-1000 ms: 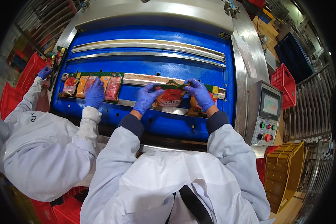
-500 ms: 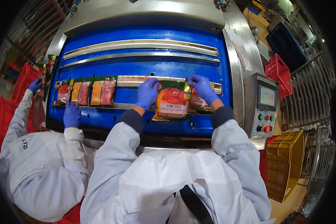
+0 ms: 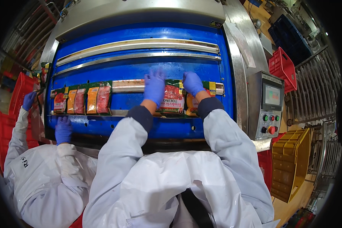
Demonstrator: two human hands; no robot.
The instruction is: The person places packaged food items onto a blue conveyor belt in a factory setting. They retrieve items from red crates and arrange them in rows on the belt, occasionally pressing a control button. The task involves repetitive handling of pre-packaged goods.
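Both my hands wear blue gloves and lie on a red and green food packet (image 3: 172, 99) set on the blue bed of a packing machine (image 3: 140, 64). My left hand (image 3: 154, 86) presses flat on the packet's left edge. My right hand (image 3: 192, 83) rests on its upper right corner, over a second packet (image 3: 191, 105) partly hidden under my sleeve. Further left a row of several packets (image 3: 83, 99) lies on the same ledge. A co-worker in white stands at my left; one gloved hand (image 3: 63, 129) rests on the machine's front edge.
A control panel (image 3: 270, 108) with a screen and round buttons stands at the right. A yellow crate (image 3: 288, 163) sits beside it, red crates (image 3: 282, 64) and a dark blue one (image 3: 288, 36) behind. More red crates (image 3: 11, 110) stack at the far left.
I have laid the red packet down flat on the ledge and my hands now press on it. The co-worker's near hand dropped from the packets to the machine's front edge.
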